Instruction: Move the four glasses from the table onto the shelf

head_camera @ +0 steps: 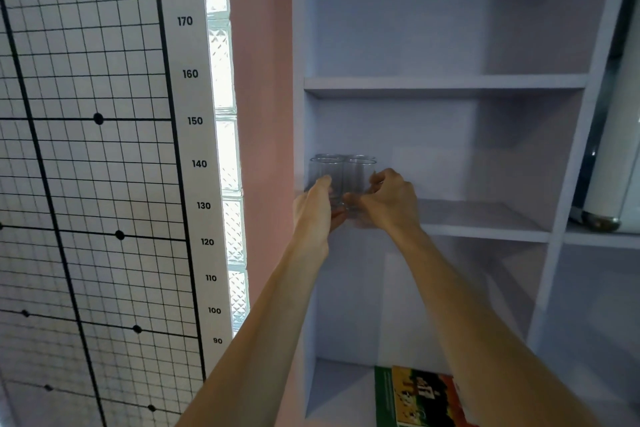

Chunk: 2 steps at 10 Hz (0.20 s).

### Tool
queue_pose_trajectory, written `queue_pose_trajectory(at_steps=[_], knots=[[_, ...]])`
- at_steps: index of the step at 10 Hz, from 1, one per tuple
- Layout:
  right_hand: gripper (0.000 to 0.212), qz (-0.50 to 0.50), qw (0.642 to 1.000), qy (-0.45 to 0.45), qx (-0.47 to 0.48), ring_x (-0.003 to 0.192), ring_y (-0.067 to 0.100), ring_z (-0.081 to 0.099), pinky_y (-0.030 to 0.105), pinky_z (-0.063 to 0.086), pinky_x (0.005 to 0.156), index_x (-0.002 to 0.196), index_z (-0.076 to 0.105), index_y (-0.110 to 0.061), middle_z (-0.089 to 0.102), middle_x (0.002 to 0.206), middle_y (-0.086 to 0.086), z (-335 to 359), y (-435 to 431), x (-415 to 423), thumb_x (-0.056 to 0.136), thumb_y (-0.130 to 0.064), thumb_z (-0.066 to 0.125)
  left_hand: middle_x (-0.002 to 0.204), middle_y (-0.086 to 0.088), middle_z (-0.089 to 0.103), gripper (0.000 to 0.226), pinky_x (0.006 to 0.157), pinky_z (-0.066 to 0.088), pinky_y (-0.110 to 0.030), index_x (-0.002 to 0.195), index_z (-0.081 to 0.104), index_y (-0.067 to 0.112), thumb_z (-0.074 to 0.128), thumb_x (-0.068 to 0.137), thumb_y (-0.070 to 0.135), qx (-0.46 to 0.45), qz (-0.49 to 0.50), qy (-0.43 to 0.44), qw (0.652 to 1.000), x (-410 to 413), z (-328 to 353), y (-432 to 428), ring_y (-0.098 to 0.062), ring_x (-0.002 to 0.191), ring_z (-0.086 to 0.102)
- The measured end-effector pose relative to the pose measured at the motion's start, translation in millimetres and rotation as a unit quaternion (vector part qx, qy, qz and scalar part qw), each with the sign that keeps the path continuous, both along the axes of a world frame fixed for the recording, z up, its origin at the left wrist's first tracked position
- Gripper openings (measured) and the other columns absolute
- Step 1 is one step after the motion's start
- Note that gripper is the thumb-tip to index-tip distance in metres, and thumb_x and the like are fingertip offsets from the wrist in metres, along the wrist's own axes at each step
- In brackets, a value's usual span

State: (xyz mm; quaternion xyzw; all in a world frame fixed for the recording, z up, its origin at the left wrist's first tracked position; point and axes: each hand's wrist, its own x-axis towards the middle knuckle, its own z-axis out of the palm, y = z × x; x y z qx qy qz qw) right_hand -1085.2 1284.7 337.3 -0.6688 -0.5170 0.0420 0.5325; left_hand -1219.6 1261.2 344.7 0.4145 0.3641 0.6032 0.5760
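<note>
Both hands up at the middle shelf (485, 218), far-left corner. Left hand (317, 208) wraps the left glass (325, 177), right hand (389, 201) wraps the right glass (360, 177); grip low near the bases, likely so rims stay clear and they set down flat. Two more rims show just behind, so probably packing a tight two-by-two against the side wall. Glasses: clear, plain tumblers, upright, touching or nearly. Can't tell if the bases are down on the shelf yet. Looks like the last pair.
</note>
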Motion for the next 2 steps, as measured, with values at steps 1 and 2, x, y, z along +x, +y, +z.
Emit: queue_pose_trajectory(at_steps=[1, 2], knots=[[0.071, 0.010, 1.000, -0.005, -0.006, 0.104, 0.027, 0.069, 0.031, 0.050, 0.079, 0.121, 0.063, -0.012, 0.073, 0.110, 0.007, 0.8, -2.3, -0.8, 0.068, -0.049, 0.090, 0.092, -0.015, 0.069, 0.022, 0.089, 0.061, -0.043, 0.090, 0.066, 0.009, 0.060, 0.098, 0.028, -0.002, 0.009, 0.007, 1.000, 5.1, 2.5, 0.4, -0.028, 0.081, 0.068], [0.074, 0.013, 1.000, 0.014, -0.006, 0.097, 0.025, 0.067, 0.031, 0.047, 0.076, 0.123, 0.061, -0.008, 0.072, 0.109, 0.007, -0.9, -5.2, 0.5, 0.070, -0.052, 0.088, 0.087, -0.012, 0.070, 0.022, 0.084, 0.061, -0.040, 0.086, 0.066, 0.010, 0.060, 0.098, 0.028, -0.003, 0.021, 0.001, 1.000, 7.7, 1.7, -3.8, -0.025, 0.074, 0.068]])
